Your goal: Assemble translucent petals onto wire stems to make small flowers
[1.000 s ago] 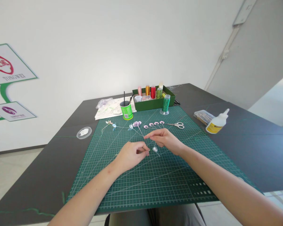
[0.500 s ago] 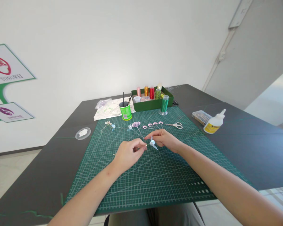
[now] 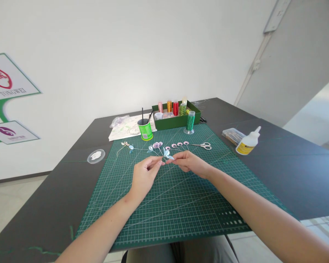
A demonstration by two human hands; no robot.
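Over the middle of the cutting mat, a small light blue flower [image 3: 167, 154] with thin petals is held up between both hands. My left hand [image 3: 144, 174] is closed in a pinch at the flower's base; the thin stem is mostly hidden by the fingers. From the other side, the fingertips of my right hand [image 3: 191, 162] close on a lower petal. Just beyond lie a purple flower [image 3: 157, 145] on a wire stem, another light blue flower [image 3: 150, 148], and several small pink loop-shaped pieces [image 3: 180, 144] on wires.
White-handled scissors [image 3: 206, 145] lie on the green mat [image 3: 159, 219]. Behind stand a green can [image 3: 146, 131] with tools, a green thread spool [image 3: 190, 121] and a green box [image 3: 171, 123] of spools. A glue bottle [image 3: 247, 143] is right, a round lid [image 3: 96, 156] left.
The light blue flower has moved up and left, away from me. My left hand has shifted slightly left and forward, and my right fingertips have come in closer, onto a petal.
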